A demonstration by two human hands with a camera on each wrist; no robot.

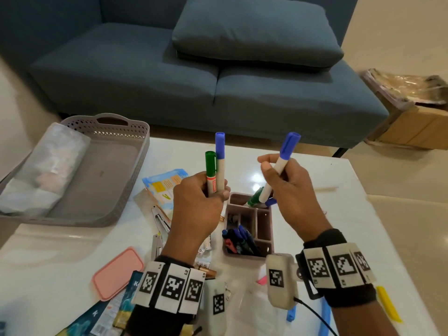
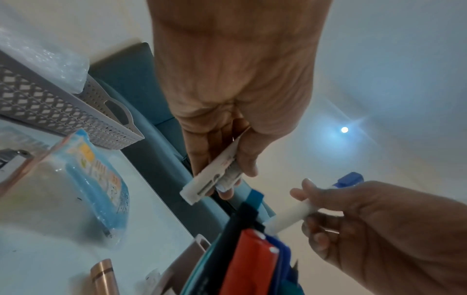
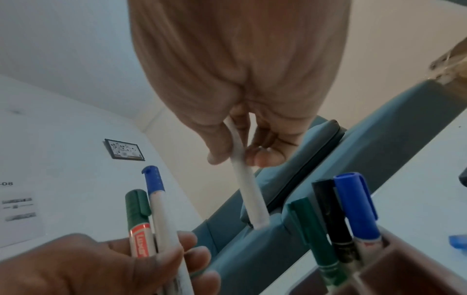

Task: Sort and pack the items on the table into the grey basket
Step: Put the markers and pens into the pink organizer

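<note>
My left hand (image 1: pixel 206 190) grips two upright markers side by side, a green-capped marker (image 1: pixel 211 168) and a blue-capped marker (image 1: pixel 220 161); both show in the right wrist view too. My right hand (image 1: pixel 278 175) pinches another blue-capped marker (image 1: pixel 282 163), tilted, above the brown organizer (image 1: pixel 264 229). Its white barrel (image 3: pixel 248 189) hangs below my fingers. The organizer holds more markers (image 3: pixel 336 219) and pens (image 1: pixel 238 238). The grey basket (image 1: pixel 126 170) lies at the far left of the table with a clear wrapped package (image 1: pixel 46 166) inside.
On the white table (image 1: pixel 327 214) lie a pink lid (image 1: pixel 118 272), a blue snack pouch (image 1: pixel 164 185), a stapler (image 1: pixel 160 219), packets (image 1: pixel 106 311), a copper tube (image 2: pixel 104 277) and a yellow clip (image 1: pixel 388 304). A blue sofa (image 1: pixel 169 69) stands behind; a cardboard box (image 1: pixel 417 122) sits far right.
</note>
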